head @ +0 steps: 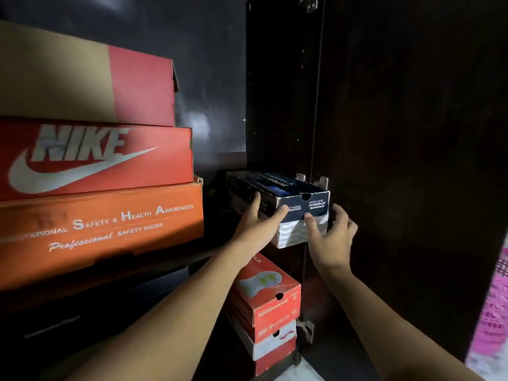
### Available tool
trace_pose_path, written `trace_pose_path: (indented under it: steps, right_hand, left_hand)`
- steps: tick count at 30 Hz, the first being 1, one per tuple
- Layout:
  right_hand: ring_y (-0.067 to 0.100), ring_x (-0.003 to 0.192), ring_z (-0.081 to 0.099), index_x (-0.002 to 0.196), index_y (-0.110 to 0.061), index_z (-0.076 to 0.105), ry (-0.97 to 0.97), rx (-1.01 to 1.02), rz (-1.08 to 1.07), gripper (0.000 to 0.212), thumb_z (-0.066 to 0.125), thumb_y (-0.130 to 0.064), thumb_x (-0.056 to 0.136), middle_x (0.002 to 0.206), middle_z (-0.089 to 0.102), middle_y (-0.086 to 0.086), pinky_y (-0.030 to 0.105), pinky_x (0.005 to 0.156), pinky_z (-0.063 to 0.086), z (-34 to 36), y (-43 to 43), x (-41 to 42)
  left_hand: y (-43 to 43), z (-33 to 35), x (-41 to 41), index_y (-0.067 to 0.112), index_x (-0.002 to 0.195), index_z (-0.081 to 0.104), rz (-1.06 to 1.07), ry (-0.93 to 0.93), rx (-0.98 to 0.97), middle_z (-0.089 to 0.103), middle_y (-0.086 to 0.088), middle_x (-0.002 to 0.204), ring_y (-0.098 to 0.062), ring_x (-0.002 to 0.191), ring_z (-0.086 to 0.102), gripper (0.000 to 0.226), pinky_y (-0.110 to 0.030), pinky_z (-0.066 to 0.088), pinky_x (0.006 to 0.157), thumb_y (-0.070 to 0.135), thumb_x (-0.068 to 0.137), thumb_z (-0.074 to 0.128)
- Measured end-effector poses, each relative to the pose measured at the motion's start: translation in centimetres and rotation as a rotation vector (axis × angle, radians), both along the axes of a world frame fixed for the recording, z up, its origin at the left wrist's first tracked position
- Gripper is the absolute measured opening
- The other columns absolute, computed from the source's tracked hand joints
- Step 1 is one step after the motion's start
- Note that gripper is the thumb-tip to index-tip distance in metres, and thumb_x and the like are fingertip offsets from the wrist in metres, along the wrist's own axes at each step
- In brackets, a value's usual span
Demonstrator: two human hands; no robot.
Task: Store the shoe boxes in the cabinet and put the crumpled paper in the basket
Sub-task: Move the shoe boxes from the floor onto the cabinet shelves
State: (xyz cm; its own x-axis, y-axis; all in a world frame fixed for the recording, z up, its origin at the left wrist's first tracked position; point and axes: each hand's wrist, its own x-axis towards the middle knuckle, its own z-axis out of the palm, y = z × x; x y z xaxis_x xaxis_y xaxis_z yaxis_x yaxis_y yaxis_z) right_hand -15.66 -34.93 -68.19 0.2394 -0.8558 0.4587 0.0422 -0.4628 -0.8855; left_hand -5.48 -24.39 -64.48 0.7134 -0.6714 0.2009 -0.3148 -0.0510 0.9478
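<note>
A dark blue Skechers shoe box is held level inside the dark cabinet, to the right of a stack of boxes. My left hand grips its left front corner, thumb on the long side and fingers on the front end. My right hand holds the right front corner, thumb on the front face and fingers curled round the right side. Whether the box rests on a shelf is hidden. No crumpled paper is visible.
At left, a tan and red box, a red Nike box and an orange safety-shoes box are stacked. Below the held box sit two red and white boxes. The open cabinet door stands right; a pink basket shows at the edge.
</note>
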Motion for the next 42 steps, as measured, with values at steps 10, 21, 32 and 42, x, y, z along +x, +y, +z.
trace_pose_path:
  steps: [10, 21, 32, 42]
  right_hand:
    - [0.024, 0.123, 0.051, 0.149, -0.023, 0.03, 0.359, -0.269, 0.204, 0.061, 0.059, -0.023, 0.095, 0.147, 0.029, 0.004, 0.03, 0.096, 0.043, 1.2, -3.4, 7.4]
    - [0.015, 0.13, 0.045, 0.146, -0.019, 0.041, 0.42, -0.29, 0.251, 0.053, 0.057, -0.019, 0.096, 0.147, 0.04, 0.001, 0.019, 0.1, 0.031, 0.6, -3.6, 2.8]
    - [0.02, 0.127, 0.053, 0.139, -0.02, 0.05, 0.469, -0.117, 0.202, 0.042, 0.055, -0.017, 0.097, 0.134, 0.056, 0.009, 0.032, 0.108, 0.041, -4.1, 0.2, -13.4]
    - [0.013, 0.102, 0.06, 0.126, -0.015, 0.061, 0.539, 0.068, 0.047, 0.029, 0.049, -0.015, 0.1, 0.111, 0.064, 0.0, 0.016, 0.079, 0.041, -13.1, 6.3, -34.0]
  left_hand:
    - [-4.0, 1.4, 7.3, 0.03, 0.15, 0.033, 0.173, 0.041, -0.042, 0.067, -0.001, 0.108, -0.014, 0.097, 0.064, 0.074, -0.037, 0.05, 0.101, 0.049, 0.087, 0.066]
    - [-4.3, 0.9, 6.3, 0.034, 0.15, 0.031, 0.213, 0.104, -0.091, 0.052, -0.003, 0.139, -0.023, 0.118, 0.058, 0.069, -0.044, 0.049, 0.102, 0.046, 0.09, 0.062]
    - [-1.6, -1.8, -4.8, 0.029, 0.148, 0.036, 0.095, 0.045, 0.002, 0.056, -0.006, 0.134, -0.029, 0.12, 0.057, 0.058, -0.046, 0.046, 0.104, 0.033, 0.094, 0.057]
    - [2.1, -11.6, -25.5, 0.025, 0.149, 0.033, -0.194, 0.262, 0.223, 0.058, -0.003, 0.101, -0.024, 0.093, 0.059, 0.055, -0.038, 0.052, 0.085, 0.025, 0.098, 0.053]
